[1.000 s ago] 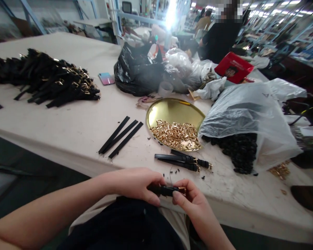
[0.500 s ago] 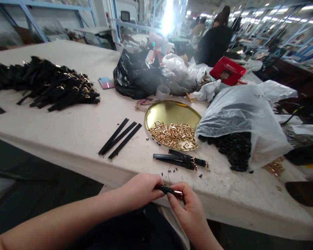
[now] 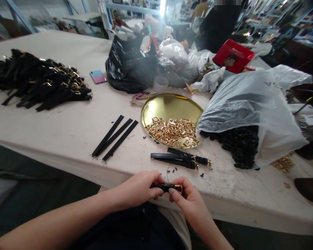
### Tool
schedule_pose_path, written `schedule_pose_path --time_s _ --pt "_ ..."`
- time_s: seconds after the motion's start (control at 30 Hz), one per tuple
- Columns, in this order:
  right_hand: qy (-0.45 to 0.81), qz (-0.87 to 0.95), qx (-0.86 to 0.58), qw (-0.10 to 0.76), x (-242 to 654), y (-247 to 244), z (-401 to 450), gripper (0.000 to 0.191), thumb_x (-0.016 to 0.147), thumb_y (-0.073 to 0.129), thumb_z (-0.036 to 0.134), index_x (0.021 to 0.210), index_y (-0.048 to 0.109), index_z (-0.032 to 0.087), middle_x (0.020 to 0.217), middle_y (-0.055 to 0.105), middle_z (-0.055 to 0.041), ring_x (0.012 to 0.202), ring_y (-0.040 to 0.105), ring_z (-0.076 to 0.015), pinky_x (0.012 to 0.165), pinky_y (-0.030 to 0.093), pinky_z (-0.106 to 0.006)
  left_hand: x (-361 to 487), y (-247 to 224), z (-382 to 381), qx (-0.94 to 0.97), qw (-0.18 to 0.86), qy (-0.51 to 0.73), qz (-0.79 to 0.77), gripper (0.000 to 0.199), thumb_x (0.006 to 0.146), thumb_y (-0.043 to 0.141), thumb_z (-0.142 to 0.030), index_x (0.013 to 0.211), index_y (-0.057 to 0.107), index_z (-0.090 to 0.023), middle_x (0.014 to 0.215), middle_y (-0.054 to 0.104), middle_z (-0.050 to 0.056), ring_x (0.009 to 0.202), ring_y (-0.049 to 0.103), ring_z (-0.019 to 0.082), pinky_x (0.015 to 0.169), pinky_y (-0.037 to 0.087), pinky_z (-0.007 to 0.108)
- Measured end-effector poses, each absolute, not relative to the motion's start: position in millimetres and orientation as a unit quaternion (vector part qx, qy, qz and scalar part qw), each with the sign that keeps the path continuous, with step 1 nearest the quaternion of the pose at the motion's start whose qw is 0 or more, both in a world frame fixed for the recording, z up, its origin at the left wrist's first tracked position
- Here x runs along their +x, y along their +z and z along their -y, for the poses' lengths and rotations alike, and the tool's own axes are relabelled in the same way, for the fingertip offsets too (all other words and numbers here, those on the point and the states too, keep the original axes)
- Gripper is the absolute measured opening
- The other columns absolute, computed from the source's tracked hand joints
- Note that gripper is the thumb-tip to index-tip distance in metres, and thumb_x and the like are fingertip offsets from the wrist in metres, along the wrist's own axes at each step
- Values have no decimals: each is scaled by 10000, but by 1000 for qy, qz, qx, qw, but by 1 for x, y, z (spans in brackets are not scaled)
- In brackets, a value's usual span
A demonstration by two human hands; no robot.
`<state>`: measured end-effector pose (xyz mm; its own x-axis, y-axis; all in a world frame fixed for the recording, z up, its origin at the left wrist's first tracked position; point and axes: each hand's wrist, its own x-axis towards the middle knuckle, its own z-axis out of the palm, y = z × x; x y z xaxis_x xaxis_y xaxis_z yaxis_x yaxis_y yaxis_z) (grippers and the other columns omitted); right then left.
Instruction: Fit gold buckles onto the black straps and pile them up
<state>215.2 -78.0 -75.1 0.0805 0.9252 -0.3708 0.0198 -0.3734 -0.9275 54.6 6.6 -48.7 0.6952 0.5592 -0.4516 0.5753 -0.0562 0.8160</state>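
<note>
Just off the table's front edge, my left hand (image 3: 148,185) and my right hand (image 3: 186,194) pinch a short black strap (image 3: 166,188) between them. A gold buckle shows at the strap's right end, partly covered by my right fingers. Beyond my hands lie 3 black straps with gold buckles (image 3: 176,159). Left of these, 3 plain black strips (image 3: 114,137) rest on the cloth. Behind, a round gold tray (image 3: 159,104) holds a heap of small gold buckles (image 3: 172,132).
A large pile of buckled black straps (image 3: 41,81) is at the left, near a phone (image 3: 98,77). Clear plastic bag (image 3: 240,104) at right spills small black pieces (image 3: 240,146). A black bag (image 3: 130,66) and red packet (image 3: 233,55) sit behind. A person (image 3: 219,27) is beyond.
My fingers have shifted slightly on the strap, and my hands stay close together. The view has tilted down a little, so the table's contents sit somewhat higher.
</note>
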Motion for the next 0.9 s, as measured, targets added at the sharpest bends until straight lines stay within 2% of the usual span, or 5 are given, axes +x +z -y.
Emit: schedule_pose_path --time_s 0.27,0.43,0.57,0.73,0.9 --pt "584 416 -594 366 224 -73 68 111 758 559 297 785 526 194 615 565 24 596 529 -143 560 402 -259 52 -46 -19 713 589 -45 -378 183 725 500 -231 875 592 -178 721 651 -17 664 579 130 587 397 196" --pt "557 478 -595 329 225 -72 62 24 730 572 205 752 574 196 699 596 5 665 544 -159 623 414 -278 59 -51 -17 773 509 -48 -375 146 747 505 -273 808 611 -195 733 644 -9 669 564 140 568 360 205" --pt "589 398 -588 385 223 -80 60 108 740 583 272 808 552 195 651 578 21 617 545 -144 597 422 -266 63 -58 -19 779 497 -24 -382 178 756 504 -314 855 601 -203 791 653 -2 709 568 148 578 360 205" --pt "554 351 -599 460 220 -91 59 217 763 584 388 842 525 195 629 554 26 574 549 -138 570 452 -266 65 -48 -28 808 451 -61 -376 218 780 439 -315 742 607 -181 672 638 13 613 547 152 514 331 209" --pt "363 582 -622 377 231 -81 53 265 808 536 309 1063 542 236 957 599 -71 852 581 -217 736 478 -352 75 -42 -39 827 444 6 -345 228 776 439 -299 774 629 -174 745 651 16 666 560 155 545 358 210"
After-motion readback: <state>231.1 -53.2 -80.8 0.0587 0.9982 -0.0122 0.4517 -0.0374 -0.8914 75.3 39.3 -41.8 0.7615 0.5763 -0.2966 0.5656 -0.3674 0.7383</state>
